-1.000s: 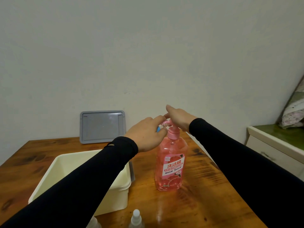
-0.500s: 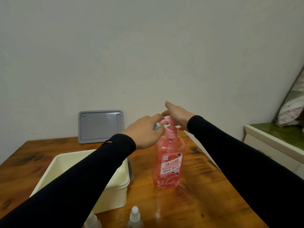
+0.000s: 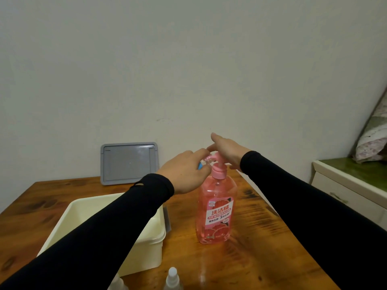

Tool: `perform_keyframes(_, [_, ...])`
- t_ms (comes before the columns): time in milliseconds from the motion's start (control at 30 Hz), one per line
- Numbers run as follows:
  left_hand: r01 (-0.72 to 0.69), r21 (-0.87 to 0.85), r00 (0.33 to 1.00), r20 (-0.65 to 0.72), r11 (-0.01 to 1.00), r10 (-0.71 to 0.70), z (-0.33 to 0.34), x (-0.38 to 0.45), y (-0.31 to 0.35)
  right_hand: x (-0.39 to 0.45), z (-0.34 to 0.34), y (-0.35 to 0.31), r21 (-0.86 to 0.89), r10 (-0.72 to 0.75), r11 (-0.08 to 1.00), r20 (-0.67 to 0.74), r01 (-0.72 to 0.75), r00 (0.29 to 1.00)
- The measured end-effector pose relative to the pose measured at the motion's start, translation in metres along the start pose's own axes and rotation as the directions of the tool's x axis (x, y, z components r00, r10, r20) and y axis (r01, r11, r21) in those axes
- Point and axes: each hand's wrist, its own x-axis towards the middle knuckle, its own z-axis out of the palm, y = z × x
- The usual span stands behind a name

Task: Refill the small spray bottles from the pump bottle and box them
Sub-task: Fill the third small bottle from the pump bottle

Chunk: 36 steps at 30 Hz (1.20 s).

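My left hand (image 3: 184, 174) is curled around a small spray bottle (image 3: 200, 165), holding its mouth right up under the nozzle of the pink pump bottle (image 3: 216, 208); you can only see a bit of blue and clear plastic poking out of my fist. Right hand (image 3: 227, 152) is flat and open, palm resting on the pump head (image 3: 213, 160), not gripping anything. The pump bottle stands on the table (image 3: 261, 248) just right of the cream box (image 3: 146, 243).

Progress-wise I'd say early days: the box looks empty as far as I can see into it, two more little spray bottles (image 3: 172, 278) wait at the near edge, and the grey lid (image 3: 128, 163) is leaning on the wall.

Compared with half a second back, basically nothing moved, same grip, same pose, pump head maybe slightly higher, hard to say.
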Motion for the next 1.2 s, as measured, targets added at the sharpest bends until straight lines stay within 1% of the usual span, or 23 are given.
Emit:
perform_keyframes(133, [-0.011, -0.010, 1.000, -0.018, 1.000, 0.010, -0.002, 0.002, 0.001, 0.002, -0.002, -0.002, -0.009, -0.001, 1.000, -0.001, 0.001, 1.000])
perform_keyframes(367, [-0.005, -0.010, 1.000, -0.013, 1.000, 0.005, 0.011, -0.001, -0.004, 0.008, 0.012, 0.018, 0.006, 0.002, 1.000, -0.023, -0.001, 1.000])
perform_keyframes(533, [-0.008, -0.032, 1.000, -0.027, 0.999, 0.007, 0.006, 0.000, -0.002, 0.003, 0.006, 0.007, -0.009, 0.007, 1.000, -0.019, -0.007, 1.000])
perform_keyframes(700, [-0.027, -0.018, 0.998, -0.054, 0.999, 0.026, 0.000, 0.003, 0.002, 0.001, -0.004, -0.001, 0.001, 0.015, 1.000, -0.004, -0.015, 1.000])
perform_keyframes(833, [-0.027, -0.022, 0.999, -0.045, 0.999, 0.026, 0.006, -0.001, -0.002, 0.004, 0.007, 0.008, 0.016, -0.003, 1.000, -0.027, 0.004, 1.000])
perform_keyframes(1000, [-0.017, -0.021, 0.999, -0.029, 1.000, 0.017, 0.014, -0.004, -0.005, 0.004, 0.012, 0.015, 0.001, 0.010, 1.000, -0.041, -0.010, 0.999])
perform_keyframes(1200, [-0.027, -0.025, 0.999, -0.035, 0.999, 0.026, 0.002, 0.000, 0.000, 0.001, 0.002, 0.001, 0.063, 0.018, 0.998, -0.016, -0.017, 1.000])
